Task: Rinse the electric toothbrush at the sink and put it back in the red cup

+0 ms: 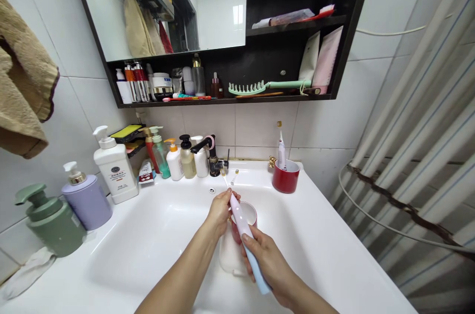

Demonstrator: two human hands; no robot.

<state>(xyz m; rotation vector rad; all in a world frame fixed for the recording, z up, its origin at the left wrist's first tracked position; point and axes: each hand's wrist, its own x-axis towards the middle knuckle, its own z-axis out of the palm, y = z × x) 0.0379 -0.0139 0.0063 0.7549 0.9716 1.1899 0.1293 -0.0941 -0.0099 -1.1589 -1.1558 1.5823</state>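
Over the sink, my right hand [265, 259] is wrapped round the handle of an electric toothbrush [241, 217], which fades from pink to light blue. My left hand [220, 210] is closed at the toothbrush's upper end, pinching a thin white brush head [224, 178] that points toward the faucet. Whether this head is seated on the handle is hidden by the fingers. A second brush head [235, 177] lies on the sink's back ledge. Below my hands, a red cup [253, 215] with a pale inside and a white container [229, 257] are partly covered.
Behind the white sink [156, 240] stands a black faucet [213, 158]. Several pump bottles [118, 170] line its left and back edges. Another red cup [285, 180] on the back right ledge holds a toothbrush [281, 151]. A dark mirror cabinet [222, 101] hangs above; a curtain [419, 146] is at right.
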